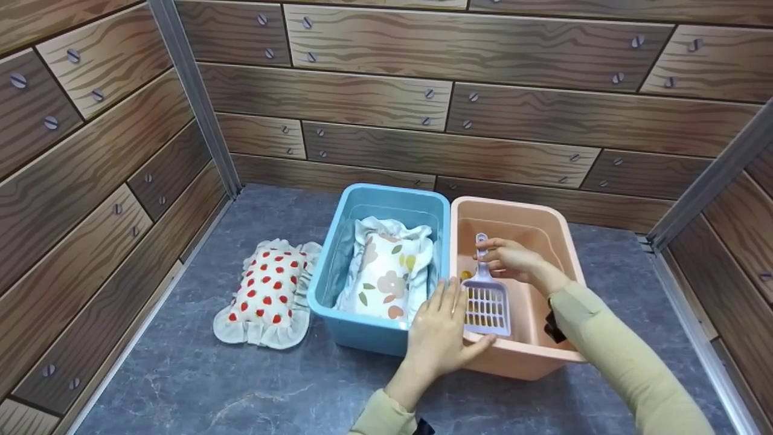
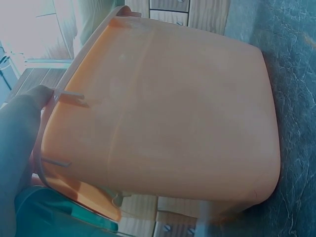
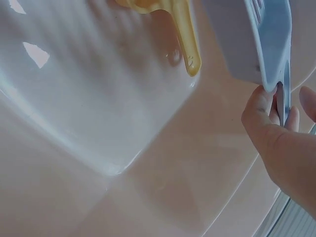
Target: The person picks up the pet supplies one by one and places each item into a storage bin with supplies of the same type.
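My right hand holds a pale lavender slotted litter scoop by its handle, with the slotted end toward me over the peach bin. In the right wrist view the fingers are around the scoop's handle and the thumb stands a little apart. On the near rim, where the peach bin meets the blue bin, rests my left hand with its fingers extended. A yellow handled tool lies inside the peach bin; its far part is out of the right wrist view.
A white cushion with flowers lies in the blue bin. Left of that bin, a frilled strawberry cushion lies on the dark marbled surface. Wood-patterned walls stand behind and at both sides.
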Tool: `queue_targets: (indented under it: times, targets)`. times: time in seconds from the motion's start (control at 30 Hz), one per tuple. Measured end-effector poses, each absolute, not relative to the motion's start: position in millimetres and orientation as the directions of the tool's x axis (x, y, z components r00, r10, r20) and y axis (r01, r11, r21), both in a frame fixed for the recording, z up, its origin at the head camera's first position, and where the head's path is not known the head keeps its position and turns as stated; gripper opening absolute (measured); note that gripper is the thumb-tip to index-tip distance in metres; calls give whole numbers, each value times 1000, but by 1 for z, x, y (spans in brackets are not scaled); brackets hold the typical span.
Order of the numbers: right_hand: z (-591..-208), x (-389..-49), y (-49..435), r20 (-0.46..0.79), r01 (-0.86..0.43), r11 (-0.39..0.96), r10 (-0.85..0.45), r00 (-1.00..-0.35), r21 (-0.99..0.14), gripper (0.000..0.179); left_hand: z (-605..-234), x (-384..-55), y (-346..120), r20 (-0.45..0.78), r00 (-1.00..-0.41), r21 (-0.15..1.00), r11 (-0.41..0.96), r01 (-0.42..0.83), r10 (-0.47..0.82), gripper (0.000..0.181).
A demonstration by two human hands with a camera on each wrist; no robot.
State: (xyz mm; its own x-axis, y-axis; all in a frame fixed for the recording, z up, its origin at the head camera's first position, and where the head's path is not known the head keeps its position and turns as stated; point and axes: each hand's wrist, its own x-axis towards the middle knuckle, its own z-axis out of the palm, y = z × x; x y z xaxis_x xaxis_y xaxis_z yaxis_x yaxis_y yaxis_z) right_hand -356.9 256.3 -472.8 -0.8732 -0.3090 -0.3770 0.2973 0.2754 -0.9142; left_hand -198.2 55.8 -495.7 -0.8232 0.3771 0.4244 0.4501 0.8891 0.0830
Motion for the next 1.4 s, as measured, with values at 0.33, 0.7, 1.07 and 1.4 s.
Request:
queue_targets:
  times: [0.33, 0.7, 1.07, 1.4]
  targets:
    - [-476, -357, 256, -395, 310, 286, -315, -863, -907, 48, -495, -198, 55, 409, -832, 81, 893, 443, 375, 91]
    - [-480, -357, 256, -407, 315, 307, -304, -861, -898, 39, -496, -198, 55, 418, -830, 81, 895, 439, 369, 92]
    - [-481, -351, 255, -396, 286, 324, -356, -846, -902, 46, -495, -198, 55, 414, -828, 73, 893, 443, 378, 92]
    - [-488, -354, 248, -462, 347, 384, -264, -847, -856, 44, -495, -198, 55, 417, -828, 66, 896, 439, 375, 92]
